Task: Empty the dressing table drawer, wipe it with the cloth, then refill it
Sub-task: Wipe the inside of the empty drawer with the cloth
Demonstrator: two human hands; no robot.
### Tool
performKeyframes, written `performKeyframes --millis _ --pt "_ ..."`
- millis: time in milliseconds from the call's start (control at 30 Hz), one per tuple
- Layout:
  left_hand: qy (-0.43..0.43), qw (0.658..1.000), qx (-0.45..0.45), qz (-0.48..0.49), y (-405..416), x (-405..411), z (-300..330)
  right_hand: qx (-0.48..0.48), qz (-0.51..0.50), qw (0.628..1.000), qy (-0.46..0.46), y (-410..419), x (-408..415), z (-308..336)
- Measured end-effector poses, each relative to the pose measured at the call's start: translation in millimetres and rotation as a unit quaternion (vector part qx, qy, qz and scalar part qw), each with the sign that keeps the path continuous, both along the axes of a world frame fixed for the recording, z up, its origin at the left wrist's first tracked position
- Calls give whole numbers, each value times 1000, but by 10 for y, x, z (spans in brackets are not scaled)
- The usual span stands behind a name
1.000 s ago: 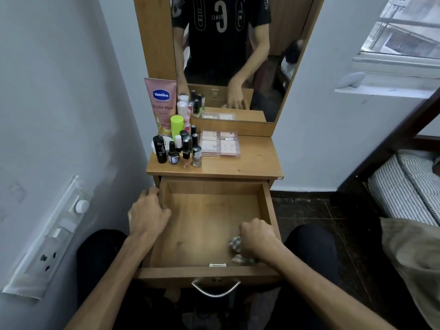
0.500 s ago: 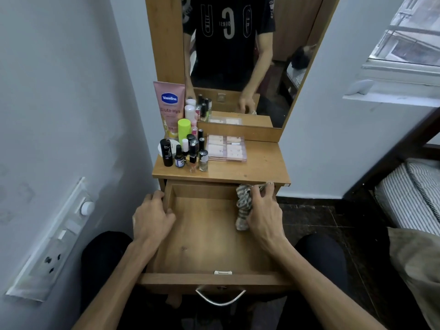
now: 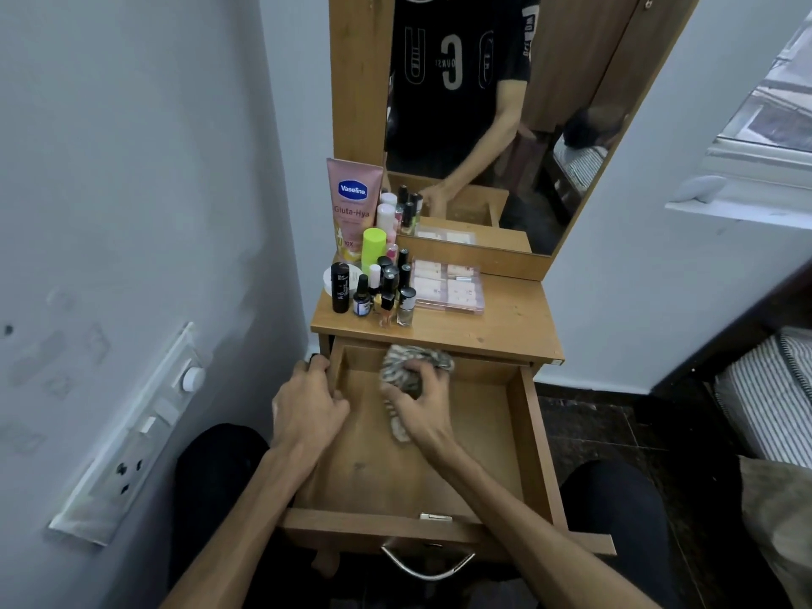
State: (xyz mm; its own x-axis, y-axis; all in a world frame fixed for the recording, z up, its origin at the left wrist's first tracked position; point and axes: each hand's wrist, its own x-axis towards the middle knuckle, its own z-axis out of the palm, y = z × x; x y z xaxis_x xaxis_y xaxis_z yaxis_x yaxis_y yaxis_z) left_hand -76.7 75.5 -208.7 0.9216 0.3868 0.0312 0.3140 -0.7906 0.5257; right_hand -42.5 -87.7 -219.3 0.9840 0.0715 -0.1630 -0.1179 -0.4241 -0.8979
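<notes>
The wooden drawer (image 3: 534, 437) of the dressing table is pulled out and holds nothing but the cloth. My right hand (image 3: 419, 404) presses a grey patterned cloth (image 3: 402, 367) against the drawer's back wall, left of centre. My left hand (image 3: 307, 406) grips the drawer's left side wall near the back. On the tabletop (image 3: 505, 318) stand a pink Vaseline tube (image 3: 353, 204), a green-capped bottle (image 3: 373, 248), several small nail-polish bottles (image 3: 386, 292) and a flat clear palette box (image 3: 448, 285).
A mirror (image 3: 483, 103) rises behind the tabletop. A wall with a switch panel (image 3: 132, 432) is close on the left. A striped mattress (image 3: 773, 397) lies at the right. The drawer's metal handle (image 3: 428, 564) hangs between my knees.
My right hand has swept the cloth from the drawer's front right corner up the right side, then left along the back wall. My left hand has stayed on the left wall.
</notes>
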Motion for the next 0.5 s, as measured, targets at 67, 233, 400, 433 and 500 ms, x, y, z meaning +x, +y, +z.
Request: performKeyframes --millis 67,233,400,433,500 --pt "7 1000 -3 0 -6 -16 58 114 42 990 71 361 9 99" --pt "21 998 -59 -11 76 -56 132 186 -22 969 161 838 79 113" --pt "32 994 -102 2 152 -61 232 200 47 952 228 541 33 72" --pt "34 994 -99 3 165 -54 238 187 71 949 243 489 -4 53" --pt "39 995 -91 5 167 -44 263 146 128 938 288 412 -130 31"
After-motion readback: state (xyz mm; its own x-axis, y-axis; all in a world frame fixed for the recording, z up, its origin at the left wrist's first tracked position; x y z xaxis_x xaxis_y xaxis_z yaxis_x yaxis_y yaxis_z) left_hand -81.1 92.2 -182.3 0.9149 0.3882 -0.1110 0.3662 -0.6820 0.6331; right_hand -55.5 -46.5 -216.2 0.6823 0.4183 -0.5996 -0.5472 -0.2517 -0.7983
